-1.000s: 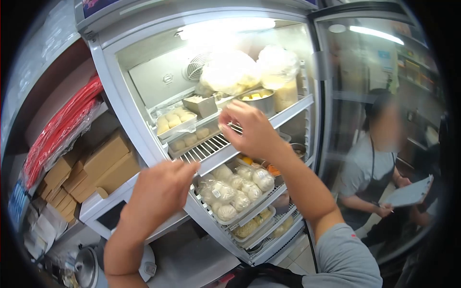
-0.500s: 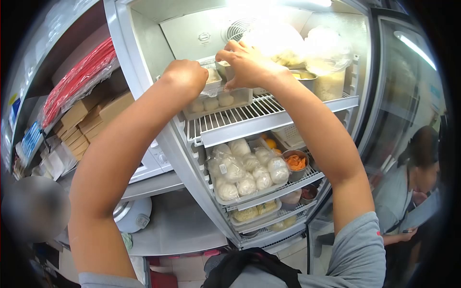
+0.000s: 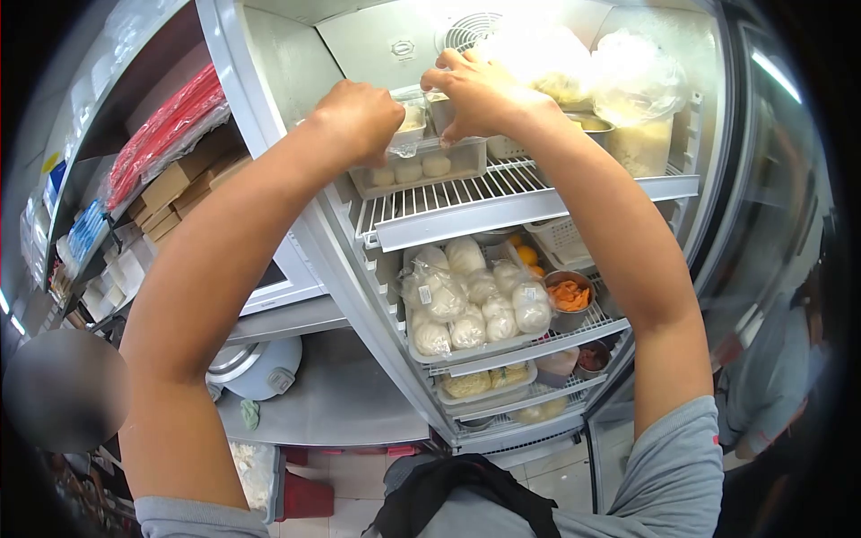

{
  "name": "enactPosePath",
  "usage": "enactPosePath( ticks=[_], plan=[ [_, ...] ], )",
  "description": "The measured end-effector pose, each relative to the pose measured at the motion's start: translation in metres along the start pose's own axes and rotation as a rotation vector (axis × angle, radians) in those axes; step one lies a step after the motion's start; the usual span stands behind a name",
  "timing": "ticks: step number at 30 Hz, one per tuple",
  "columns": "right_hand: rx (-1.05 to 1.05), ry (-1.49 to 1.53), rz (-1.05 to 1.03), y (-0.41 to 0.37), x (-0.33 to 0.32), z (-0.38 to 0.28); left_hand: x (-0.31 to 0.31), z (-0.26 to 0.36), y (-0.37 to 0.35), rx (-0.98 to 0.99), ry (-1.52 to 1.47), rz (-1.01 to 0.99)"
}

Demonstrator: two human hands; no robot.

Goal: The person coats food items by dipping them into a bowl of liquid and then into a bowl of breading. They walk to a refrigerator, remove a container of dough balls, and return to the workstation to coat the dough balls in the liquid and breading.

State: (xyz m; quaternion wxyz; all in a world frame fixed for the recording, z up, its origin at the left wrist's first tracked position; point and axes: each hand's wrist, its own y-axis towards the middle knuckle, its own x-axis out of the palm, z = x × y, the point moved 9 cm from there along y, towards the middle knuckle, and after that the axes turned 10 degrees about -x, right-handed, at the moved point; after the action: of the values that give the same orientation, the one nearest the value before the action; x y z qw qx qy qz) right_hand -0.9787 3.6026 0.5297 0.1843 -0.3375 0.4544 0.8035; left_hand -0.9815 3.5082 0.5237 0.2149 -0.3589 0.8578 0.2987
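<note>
My left hand [image 3: 363,121] is closed at the near side of a small clear plastic container [image 3: 411,134] on the fridge's top shelf. Its fingertips are partly hidden. With thumb and fingers bent around it, my right hand [image 3: 489,97] grips a small metal container [image 3: 440,112] just right of the plastic one. Both small containers sit above a larger clear plastic box [image 3: 421,177] with pale round pieces inside. The box rests on the white wire shelf [image 3: 529,170].
Bags and a metal pan [image 3: 592,125] stand to the right. Below are bagged white buns [image 3: 471,305] and a bowl of orange pieces [image 3: 569,294]. The glass door [image 3: 758,197] is open at right; beyond it is a person [image 3: 762,377]. A rice cooker [image 3: 265,368] stands lower left.
The camera view has shifted, so the fridge sits slightly to the right. Both hands stay at the same containers. The person beyond the door appears lower and less visible.
</note>
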Motion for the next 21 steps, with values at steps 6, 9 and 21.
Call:
enactPosePath(
  ticks=[6,9,21],
  plan=[
    [-0.056,0.030,0.031,0.004,0.003,0.000,0.008,0.005,0.001,-0.041,-0.004,-0.020],
    [-0.065,0.053,0.059,0.008,0.003,0.001,0.012,0.000,0.004,-0.079,-0.063,0.036],
    [-0.174,0.065,0.144,0.018,-0.003,-0.010,-0.012,-0.018,0.009,-0.158,-0.179,0.243]
  ],
)
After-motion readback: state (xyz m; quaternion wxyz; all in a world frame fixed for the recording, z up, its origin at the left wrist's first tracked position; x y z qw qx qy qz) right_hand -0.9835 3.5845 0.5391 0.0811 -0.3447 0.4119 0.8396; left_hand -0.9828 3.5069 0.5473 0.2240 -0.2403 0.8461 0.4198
